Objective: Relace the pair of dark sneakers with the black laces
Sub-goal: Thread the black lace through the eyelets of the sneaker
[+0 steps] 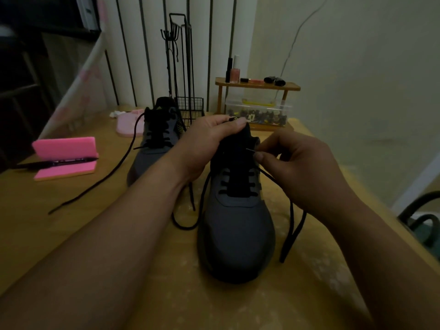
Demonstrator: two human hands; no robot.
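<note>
The near sneaker stands in the middle of the table, toe toward the person. Its lace crosses the lower eyelets in several neat bars. One loose length curls on the table to the left of the shoe. The other runs down the right side and ends beside the toe.

The left hand grips the top of the tongue and collar, fingers curled over it, steadying the shoe. The right hand pinches the tip of the lace between thumb and forefinger, just beside an upper eyelet on the right side. It looks set to thread it through.

The far sneaker sits behind and to the left, also with bars across its eyelets. The second lace trails from it loose across the table, untied.

By the look of it the job is well past halfway. Both shoes are laced through the lower rows. The near one lacks its top eyelets, and neither shoe is tied. Whether the far one is laced to the top is too dark to tell.

Further out on the left lie a pink foam block and a pen. At the back stand a wire basket, a clear box and a small wooden shelf with bottles.
</note>
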